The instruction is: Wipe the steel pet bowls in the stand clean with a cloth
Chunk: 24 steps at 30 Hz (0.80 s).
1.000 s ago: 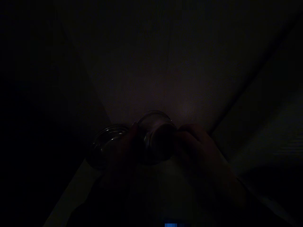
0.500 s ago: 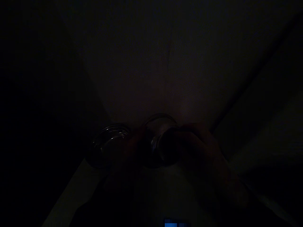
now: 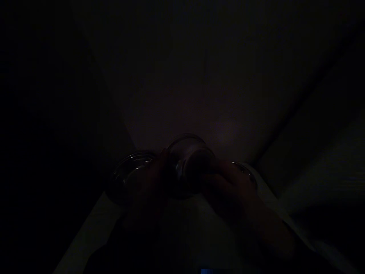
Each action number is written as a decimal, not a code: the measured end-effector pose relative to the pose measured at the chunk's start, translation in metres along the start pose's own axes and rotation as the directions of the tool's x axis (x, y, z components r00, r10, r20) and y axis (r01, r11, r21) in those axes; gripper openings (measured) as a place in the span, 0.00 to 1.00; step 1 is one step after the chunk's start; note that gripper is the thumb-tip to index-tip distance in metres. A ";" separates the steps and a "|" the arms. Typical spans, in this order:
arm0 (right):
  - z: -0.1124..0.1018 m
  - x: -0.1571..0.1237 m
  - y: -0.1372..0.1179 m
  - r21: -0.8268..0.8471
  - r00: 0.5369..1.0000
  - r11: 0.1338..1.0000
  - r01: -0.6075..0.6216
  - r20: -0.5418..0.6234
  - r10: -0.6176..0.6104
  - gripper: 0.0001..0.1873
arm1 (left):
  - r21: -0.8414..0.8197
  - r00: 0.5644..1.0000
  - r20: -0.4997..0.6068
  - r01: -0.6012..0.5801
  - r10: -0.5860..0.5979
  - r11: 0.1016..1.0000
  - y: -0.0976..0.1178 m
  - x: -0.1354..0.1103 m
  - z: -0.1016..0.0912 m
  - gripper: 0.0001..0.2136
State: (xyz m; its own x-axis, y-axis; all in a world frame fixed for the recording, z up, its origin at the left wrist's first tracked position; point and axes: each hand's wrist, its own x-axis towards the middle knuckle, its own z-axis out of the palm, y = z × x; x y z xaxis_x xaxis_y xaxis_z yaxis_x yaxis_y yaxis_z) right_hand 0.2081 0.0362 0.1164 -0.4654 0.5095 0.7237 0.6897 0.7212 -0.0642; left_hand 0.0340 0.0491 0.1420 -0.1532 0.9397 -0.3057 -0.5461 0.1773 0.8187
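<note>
The picture is very dark. In the middle, a shiny round metal dish (image 3: 186,137) is tilted between my hands. My left hand (image 3: 155,173) is closed at its left edge, with the thumb showing near the rim. My right hand (image 3: 230,182) is closed around a smaller, dark, cup-like round piece (image 3: 196,161), which overlaps the dish's right side. Whether the two pieces touch, I cannot tell. Beside my left hand stands another shiny round dish (image 3: 125,175) with a ridged rim.
Behind my right hand, the curved rim of another shiny round thing (image 3: 249,173) shows. A pale tabletop (image 3: 88,228) lies beneath, with a wall or panel (image 3: 182,83) beyond it. A small blue patch (image 3: 207,271) glows at the bottom edge.
My right hand has moved left with the cup-like piece, further over the middle dish. This uncovers the rim of the round thing on the right. The picture has become slightly darker.
</note>
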 end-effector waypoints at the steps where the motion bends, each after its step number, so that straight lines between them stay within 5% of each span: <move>1: -0.001 0.000 0.003 -0.009 0.999 0.999 -0.031 0.007 0.032 0.10 | -0.009 1.000 -0.024 0.009 -0.010 1.000 0.000 0.000 0.001 0.09; 5: 0.000 0.002 0.008 -0.069 0.996 0.996 -0.059 -0.067 0.054 0.09 | -0.025 0.995 -0.087 0.044 -0.046 0.999 0.003 -0.003 0.005 0.06; 9: 0.005 0.003 0.000 -0.067 0.992 0.994 0.091 -0.087 -0.096 0.09 | 0.004 0.989 -0.113 0.094 -0.093 0.996 0.003 -0.004 0.006 0.08; 15: 0.000 0.008 0.000 -0.131 0.994 0.990 -0.057 -0.104 0.044 0.09 | 0.051 0.997 -0.062 0.057 -0.054 0.997 -0.004 0.001 0.002 0.05; 21: 0.004 0.008 -0.003 -0.086 0.995 0.995 0.053 -0.083 -0.060 0.10 | 0.118 0.999 -0.015 0.030 -0.029 0.993 -0.003 -0.001 0.001 0.07; 24: 0.002 0.009 0.006 -0.126 0.991 0.989 -0.074 -0.124 0.059 0.11 | 0.065 1.000 -0.022 0.005 -0.003 0.998 -0.003 -0.002 0.007 0.05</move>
State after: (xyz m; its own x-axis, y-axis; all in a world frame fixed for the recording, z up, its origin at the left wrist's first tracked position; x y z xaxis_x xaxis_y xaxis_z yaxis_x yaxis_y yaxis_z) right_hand 0.2074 0.0462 0.1209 -0.3517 0.4888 0.7984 0.7869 0.6163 -0.0307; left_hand 0.0420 0.0486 0.1437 -0.1693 0.9326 -0.3187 -0.4917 0.2003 0.8474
